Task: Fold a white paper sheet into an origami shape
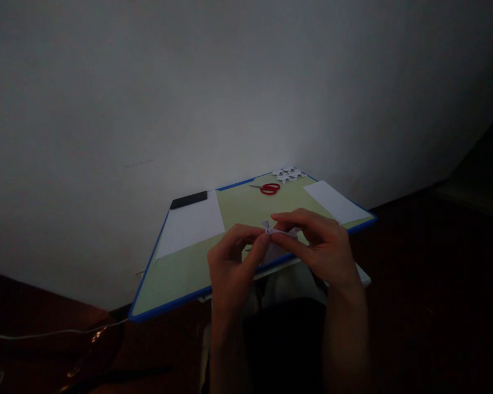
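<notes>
Both hands meet over the near edge of a pale green board with a blue rim [176,276]. My left hand [232,262] and my right hand [320,246] pinch a small folded piece of white paper [280,234] between their fingertips. The paper is held a little above the board, and part of it is hidden by my fingers. Farther back on the board lie red-handled scissors [269,189] and a small pile of folded white paper pieces [288,174].
A white sheet [191,224] lies on the board's left part with a black object [189,200] behind it. Another white sheet [334,201] lies at the right. A pale wall rises behind. A white cable [45,332] runs across the dark floor at the lower left.
</notes>
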`<state>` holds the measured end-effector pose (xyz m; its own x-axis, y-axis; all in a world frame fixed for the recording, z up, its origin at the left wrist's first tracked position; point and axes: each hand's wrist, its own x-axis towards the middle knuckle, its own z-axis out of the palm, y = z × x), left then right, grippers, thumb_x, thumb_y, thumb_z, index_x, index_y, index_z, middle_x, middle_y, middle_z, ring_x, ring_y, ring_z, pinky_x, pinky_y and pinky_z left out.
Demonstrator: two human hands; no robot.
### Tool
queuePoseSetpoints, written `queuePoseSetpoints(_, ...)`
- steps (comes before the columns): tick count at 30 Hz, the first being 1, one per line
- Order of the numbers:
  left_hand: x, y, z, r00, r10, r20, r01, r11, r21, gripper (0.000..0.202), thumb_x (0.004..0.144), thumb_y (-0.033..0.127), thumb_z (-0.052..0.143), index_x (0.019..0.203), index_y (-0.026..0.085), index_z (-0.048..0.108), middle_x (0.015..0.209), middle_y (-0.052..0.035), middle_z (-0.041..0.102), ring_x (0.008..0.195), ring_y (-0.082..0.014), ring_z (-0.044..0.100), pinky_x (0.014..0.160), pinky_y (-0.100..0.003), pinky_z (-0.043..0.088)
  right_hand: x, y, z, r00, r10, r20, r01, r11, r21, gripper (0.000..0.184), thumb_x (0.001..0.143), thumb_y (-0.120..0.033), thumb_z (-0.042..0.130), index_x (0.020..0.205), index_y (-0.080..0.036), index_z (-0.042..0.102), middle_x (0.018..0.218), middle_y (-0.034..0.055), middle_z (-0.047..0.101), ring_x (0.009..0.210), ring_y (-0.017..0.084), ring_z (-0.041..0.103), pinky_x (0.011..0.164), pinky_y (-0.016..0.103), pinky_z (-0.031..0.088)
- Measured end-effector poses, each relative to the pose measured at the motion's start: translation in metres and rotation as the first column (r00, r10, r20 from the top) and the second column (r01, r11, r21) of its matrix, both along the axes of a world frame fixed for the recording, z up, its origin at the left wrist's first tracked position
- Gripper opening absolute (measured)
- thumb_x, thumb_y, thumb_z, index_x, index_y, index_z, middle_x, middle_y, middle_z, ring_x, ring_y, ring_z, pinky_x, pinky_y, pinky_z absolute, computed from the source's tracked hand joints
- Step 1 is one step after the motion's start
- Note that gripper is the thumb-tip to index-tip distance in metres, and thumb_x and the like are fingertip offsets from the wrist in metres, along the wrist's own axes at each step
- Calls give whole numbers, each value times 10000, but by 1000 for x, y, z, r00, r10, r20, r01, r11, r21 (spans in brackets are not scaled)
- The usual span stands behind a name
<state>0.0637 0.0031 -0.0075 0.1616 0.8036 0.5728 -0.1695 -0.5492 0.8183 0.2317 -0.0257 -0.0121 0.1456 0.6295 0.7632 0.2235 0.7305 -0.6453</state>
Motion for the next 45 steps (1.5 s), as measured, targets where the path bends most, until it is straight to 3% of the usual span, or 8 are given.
queuePoseSetpoints(9, 2, 0, 5, 999, -26, 43, 26, 1000, 12, 94, 882, 153, 835, 832, 211, 780, 807, 13, 723, 804, -128, 680, 761, -222, 561, 0, -1, 2, 999, -9, 33, 9, 1000, 3, 271, 931, -198, 846, 1171, -320, 810, 955, -23, 788, 876, 158, 722, 828, 335, 581)
queuePoseSetpoints(28, 5, -3, 3, 988, 154, 7, -154, 983, 96, 99, 919, 161, 776, 840, 214, 750, 805, 16, 704, 791, -143, 652, 753, -253, 525, -4, -3, 5, 999, -17, 38, 16, 999, 35, 203, 948, -167, 812, 1109, -289, 829, 1009, -4, 839, 913, 168, 769, 836, 333, 603)
queuePoseSetpoints(35, 1, -1, -2, 997, 77, 21, -77, 997, 15, 74, 899, 263, 844, 893, 216, 788, 858, -21, 738, 834, -183, 692, 796, -300, 564, -2, -2, 1, 1000, -28, -12, 29, 999, 24, 213, 933, -171, 830, 1094, -311, 838, 1001, -15, 841, 906, 169, 763, 841, 343, 610)
queuePoseSetpoints(40, 1, -1, -2, 997, 60, 47, -62, 998, 31, 59, 906, 194, 835, 902, 221, 783, 866, -6, 730, 843, -162, 690, 816, -285, 570, -3, -1, 3, 1000, -14, 12, 13, 998, 55, 232, 945, -151, 813, 1107, -317, 834, 1033, -15, 846, 949, 167, 776, 865, 341, 610)
queuePoseSetpoints(45, -1, 0, -1, 994, 39, 103, -51, 992, 119, 214, 866, 81, 839, 970, 241, 742, 901, 20, 708, 861, -137, 681, 854, -274, 588, -3, -1, 3, 999, -21, 28, 19, 997, 68, 237, 950, -148, 804, 1118, -314, 835, 1031, -4, 850, 943, 179, 785, 850, 354, 623)
